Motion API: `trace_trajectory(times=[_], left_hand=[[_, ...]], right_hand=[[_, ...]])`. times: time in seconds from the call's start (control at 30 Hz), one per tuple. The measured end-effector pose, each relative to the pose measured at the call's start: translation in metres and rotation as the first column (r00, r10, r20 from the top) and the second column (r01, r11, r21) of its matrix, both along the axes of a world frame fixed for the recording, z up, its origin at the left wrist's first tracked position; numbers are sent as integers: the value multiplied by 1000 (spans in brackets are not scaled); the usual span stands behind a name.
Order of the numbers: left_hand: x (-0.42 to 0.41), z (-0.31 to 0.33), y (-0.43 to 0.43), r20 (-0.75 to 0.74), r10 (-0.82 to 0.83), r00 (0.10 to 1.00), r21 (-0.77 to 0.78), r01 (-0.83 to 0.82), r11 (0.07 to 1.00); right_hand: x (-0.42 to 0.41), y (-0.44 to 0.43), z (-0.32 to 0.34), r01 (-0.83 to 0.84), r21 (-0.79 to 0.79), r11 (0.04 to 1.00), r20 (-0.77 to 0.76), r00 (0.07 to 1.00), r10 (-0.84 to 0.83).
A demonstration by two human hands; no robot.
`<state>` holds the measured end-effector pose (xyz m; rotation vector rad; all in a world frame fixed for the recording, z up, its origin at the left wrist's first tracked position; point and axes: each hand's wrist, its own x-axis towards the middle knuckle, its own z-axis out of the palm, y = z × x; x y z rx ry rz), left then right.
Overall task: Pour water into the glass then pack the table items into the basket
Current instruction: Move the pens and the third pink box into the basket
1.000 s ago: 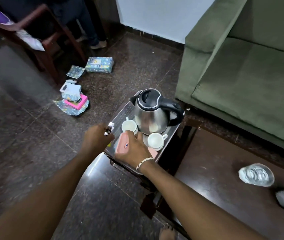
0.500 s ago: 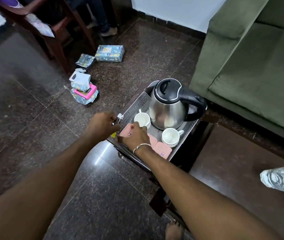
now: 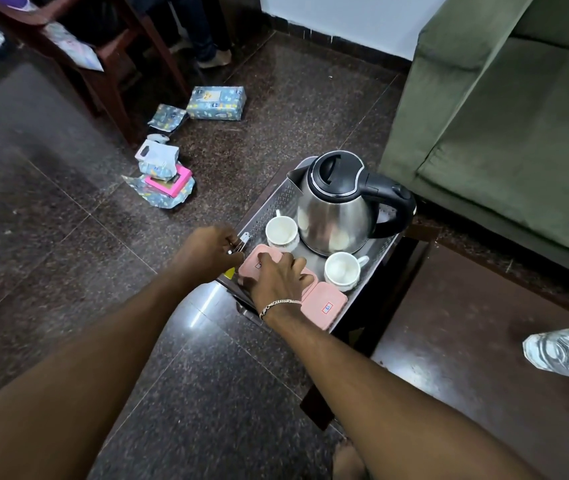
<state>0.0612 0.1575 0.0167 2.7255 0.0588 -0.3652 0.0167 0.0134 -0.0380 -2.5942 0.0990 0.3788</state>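
Fingers (image 3: pixel 277 259) of the right hand (image 3: pixel 281 280) are spreading flat over the pink lidded boxes (image 3: pixel 326 304), pressing down on the one nearest the basket's near-left corner; whether they are actually gripping it or only resting on top I cannot tell. On the right wrist a silver chain bracelet (image 3: pixel 277 304) is showing. At nine o'clock from that hand, the left hand (image 3: pixel 212 251) is curling closed around thin metal utensils (image 3: pixel 241 241), whose shiny ends are poking out toward the basket's left rim.

Everything in the one head view is gathering in the perforated metal basket (image 3: pixel 271 211), which is sitting on a dark stand beside the green sofa (image 3: pixel 504 133). Inside it, the steel kettle (image 3: pixel 336 216) with black lid and handle is standing upright at the far end, at twelve o'clock from the right hand. One white cup (image 3: pixel 281 232) is standing just left of the kettle's base, and a second white cup (image 3: pixel 341 271) is sitting at three o'clock from the right hand, beside the pink boxes.

Well apart, at four o'clock near the frame's right edge, the glass (image 3: pixel 565 353) holding water is standing on the dark wooden table (image 3: pixel 466 341). At ten o'clock, wrapped parcels (image 3: pixel 215 102) are lying scattered on the dark floor
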Motion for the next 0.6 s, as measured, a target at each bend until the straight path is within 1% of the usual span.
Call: trace_trajectory(times=[0.1,0.2,0.33,0.43,0.5,0.6], left_hand=[[-1,-1,-1,-23,-2,1000,-20,1,1000],[-1,-2,-4,-39,-15,999,1,15,1000],[0,-2,-12,-59,-26,998,10,26,1000],[-1,-5,-19,-69,-31,997,7,31,999],[-2,-9,-22,-61,-31,998,44,33,998],[-5,-16,-26,-69,-32,997,87,38,995]], right_hand=[[-1,-1,1,-33,-40,999,20,999,34],[-2,-3,4,-57,-11,998,14,998,57],[-4,-5,2,-65,-15,998,54,996,66],[-1,-7,4,-72,12,997,17,997,72],[-4,-14,5,-62,32,998,4,998,62],[-14,-37,10,-4,82,997,53,999,-1]])
